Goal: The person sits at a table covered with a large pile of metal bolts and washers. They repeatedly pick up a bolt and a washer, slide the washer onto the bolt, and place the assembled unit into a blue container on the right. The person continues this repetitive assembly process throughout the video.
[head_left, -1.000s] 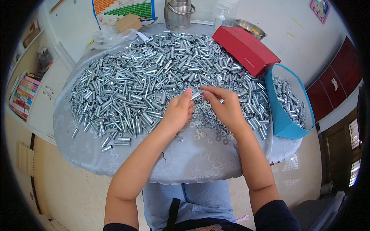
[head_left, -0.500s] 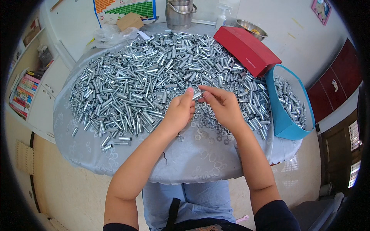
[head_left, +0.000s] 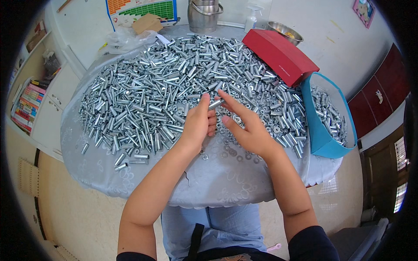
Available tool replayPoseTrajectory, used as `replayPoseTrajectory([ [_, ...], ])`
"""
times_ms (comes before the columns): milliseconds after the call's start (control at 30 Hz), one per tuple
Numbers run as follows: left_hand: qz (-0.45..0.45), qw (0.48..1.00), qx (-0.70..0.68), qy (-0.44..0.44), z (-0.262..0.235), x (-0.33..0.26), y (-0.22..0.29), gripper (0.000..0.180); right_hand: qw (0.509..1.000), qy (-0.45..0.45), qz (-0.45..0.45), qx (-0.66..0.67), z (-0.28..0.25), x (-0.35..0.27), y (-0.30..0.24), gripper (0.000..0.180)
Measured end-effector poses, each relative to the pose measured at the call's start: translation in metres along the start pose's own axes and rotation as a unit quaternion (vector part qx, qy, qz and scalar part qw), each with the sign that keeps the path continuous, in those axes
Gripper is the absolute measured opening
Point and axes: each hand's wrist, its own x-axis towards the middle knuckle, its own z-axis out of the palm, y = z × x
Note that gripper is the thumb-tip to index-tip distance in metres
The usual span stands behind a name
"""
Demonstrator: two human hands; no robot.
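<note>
My left hand (head_left: 197,126) is closed, its thumb and fingers pinching a short shiny metal sleeve (head_left: 215,104) that points toward the right. Whether a bolt sits inside the sleeve cannot be made out. Just beyond the sleeve's free end, my right hand (head_left: 249,128) has its thumb and forefinger spread, with nothing visible between them. The forefinger tip is close to the sleeve; contact is unclear. A wide pile of silvery sleeves and bolts (head_left: 143,95) lies behind and left of both hands. Beneath the right hand are loose round washers (head_left: 233,152).
A blue open bin (head_left: 321,130) holding assembled metal anchors stands at the right edge. Behind it a red box (head_left: 281,56) leans across the pile. At the back are a steel pail (head_left: 203,19), a spray bottle (head_left: 251,19), a metal bowl (head_left: 298,38) and a plastic bag (head_left: 126,41).
My right thumb and forefinger have parted from the sleeve's end and spread wider. My left hand has shifted slightly left with the sleeve still in it.
</note>
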Motion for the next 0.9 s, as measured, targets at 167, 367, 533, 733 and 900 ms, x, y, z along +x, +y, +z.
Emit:
replayPoseTrajectory([
  [167,-0.025,0.999,-0.022,-0.001,-0.002,0.002,0.0,0.046,0.999,-0.002,-0.041,-0.012,0.002,0.001,0.0,0.052],
  [367,-0.031,0.997,-0.059,-0.029,-0.007,0.002,-0.001,0.045,0.997,-0.012,-0.075,-0.03,-0.001,0.002,-0.004,0.05],
  [533,-0.043,0.996,-0.062,-0.042,-0.009,0.003,-0.001,0.045,0.997,-0.024,-0.078,-0.014,0.0,0.002,-0.006,0.05],
  [733,-0.048,0.997,-0.052,-0.033,-0.008,0.002,0.002,0.045,0.994,-0.031,-0.094,-0.044,0.002,0.001,-0.003,0.054],
  [900,-0.035,0.995,-0.088,-0.031,-0.011,0.004,0.004,0.043,0.99,0.004,-0.135,-0.04,0.001,0.002,-0.007,0.055],
])
